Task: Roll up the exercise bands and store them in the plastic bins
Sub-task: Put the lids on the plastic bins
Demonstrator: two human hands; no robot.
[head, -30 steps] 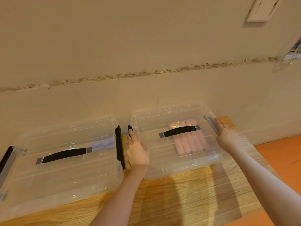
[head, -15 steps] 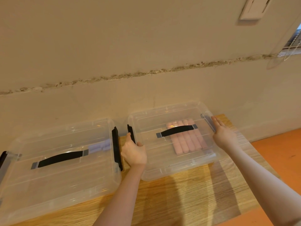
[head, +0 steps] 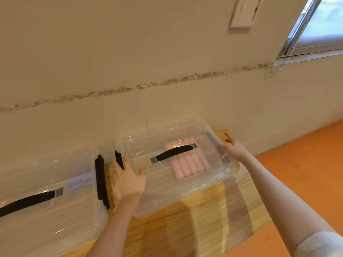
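Both hands open, fingers spread: left hand (head: pixel 129 179) at right bin's (head: pixel 185 190) black left latch (head: pixel 119 159), right hand (head: pixel 234 148) beside its right latch; pink rolled bands (head: pixel 187 161) lie inside, lidded.

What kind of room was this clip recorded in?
Probably a room in a home, though nothing settles it. A low wooden table stands against a painted wall with a cracked seam; a wall switch plate and a window with a bead cord are above, and the floor is orange.

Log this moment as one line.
left hand open | right hand open | right bin lidded, pink rolls inside | left bin lidded
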